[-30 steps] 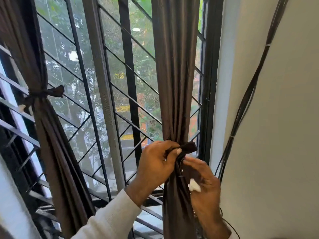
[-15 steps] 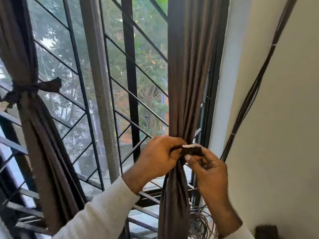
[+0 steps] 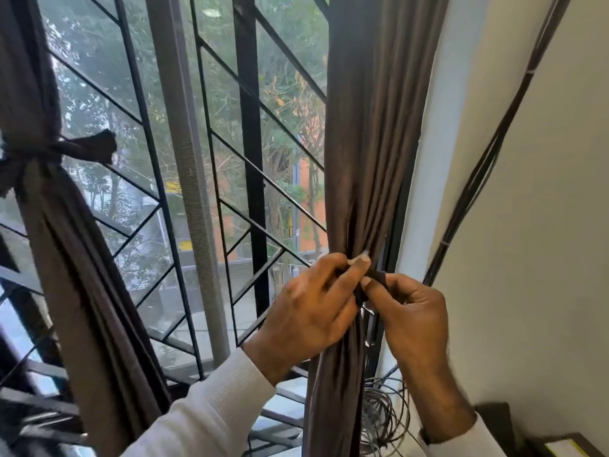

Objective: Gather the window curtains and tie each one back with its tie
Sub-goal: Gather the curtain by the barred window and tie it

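Note:
The right brown curtain [image 3: 365,143] hangs gathered into a tight bundle beside the window frame. Around its waist runs a dark fabric tie [image 3: 377,278]. My left hand [image 3: 313,308] wraps the front of the bundle and pinches the tie with thumb and fingers. My right hand [image 3: 408,311] pinches the tie's other end just to the right, fingertips nearly touching the left hand's. The left brown curtain [image 3: 56,225] is gathered, and its tie [image 3: 82,150] is knotted round it with an end sticking out to the right.
A black metal window grille [image 3: 250,159] with diagonal bars fills the window behind the curtains. Black cables [image 3: 487,159] run down the cream wall on the right. A coil of grey wire [image 3: 385,420] lies on the sill below my right hand.
Both hands have risen slightly on the right curtain and now meet on the tie. The view has moved closer and a little to the right.

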`<state>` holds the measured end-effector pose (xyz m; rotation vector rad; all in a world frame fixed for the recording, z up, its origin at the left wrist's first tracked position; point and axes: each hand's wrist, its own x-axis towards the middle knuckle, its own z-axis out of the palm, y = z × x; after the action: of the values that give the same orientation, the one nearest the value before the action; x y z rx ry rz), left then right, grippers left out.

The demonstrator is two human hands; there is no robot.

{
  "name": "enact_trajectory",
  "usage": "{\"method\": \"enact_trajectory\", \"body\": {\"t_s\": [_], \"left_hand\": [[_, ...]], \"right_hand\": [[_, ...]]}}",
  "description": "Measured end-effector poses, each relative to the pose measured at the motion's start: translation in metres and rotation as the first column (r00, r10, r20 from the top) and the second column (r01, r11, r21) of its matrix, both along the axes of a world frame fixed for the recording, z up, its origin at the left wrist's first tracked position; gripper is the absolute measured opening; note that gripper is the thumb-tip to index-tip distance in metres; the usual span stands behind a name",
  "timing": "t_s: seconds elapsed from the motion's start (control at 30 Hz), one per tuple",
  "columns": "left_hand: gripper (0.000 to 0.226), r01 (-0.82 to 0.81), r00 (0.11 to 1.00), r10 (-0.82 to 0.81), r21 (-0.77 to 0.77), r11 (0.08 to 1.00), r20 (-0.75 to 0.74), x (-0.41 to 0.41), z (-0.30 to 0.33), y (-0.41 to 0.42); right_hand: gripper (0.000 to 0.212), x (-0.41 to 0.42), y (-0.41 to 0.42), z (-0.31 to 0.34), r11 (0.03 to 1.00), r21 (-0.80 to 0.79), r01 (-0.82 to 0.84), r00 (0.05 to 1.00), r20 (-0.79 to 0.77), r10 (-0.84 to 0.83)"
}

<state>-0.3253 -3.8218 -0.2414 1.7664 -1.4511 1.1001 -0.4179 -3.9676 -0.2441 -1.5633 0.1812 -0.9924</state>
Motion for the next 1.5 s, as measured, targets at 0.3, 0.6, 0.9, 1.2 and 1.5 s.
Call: {"method": "enact_trajectory", "body": {"t_s": [0.3,0.6,0.9,1.2,1.5], "left_hand": [[0.041,-0.140,0.990,0.138,0.136,0.981,0.027,0.003,0.003,0.023],[0.042,-0.130,0.987,0.145,0.180,0.975,-0.070,0.005,0.012,0.032],[0.011,-0.082,0.951,0.169,0.316,0.945,-0.258,0.006,0.018,0.029],[0.030,0.278,0.836,-0.025,0.385,0.880,-0.548,0.022,0.032,0.023],[0.034,0.067,0.958,-0.043,0.075,0.995,-0.284,0.022,0.008,0.009]], "right_hand": [[0.008,-0.001,0.009,0.003,0.967,-0.255,-0.010,1.000,0.003,0.011],[0.007,0.005,0.014,0.004,0.957,-0.285,-0.051,0.998,0.021,0.059],[0.007,0.012,0.007,0.003,0.940,-0.340,0.037,0.997,0.070,-0.014],[0.022,0.025,-0.011,0.001,0.973,-0.030,-0.228,0.973,-0.034,0.227],[0.027,0.022,-0.024,-0.001,0.966,0.108,-0.234,0.970,-0.046,0.240]]}}
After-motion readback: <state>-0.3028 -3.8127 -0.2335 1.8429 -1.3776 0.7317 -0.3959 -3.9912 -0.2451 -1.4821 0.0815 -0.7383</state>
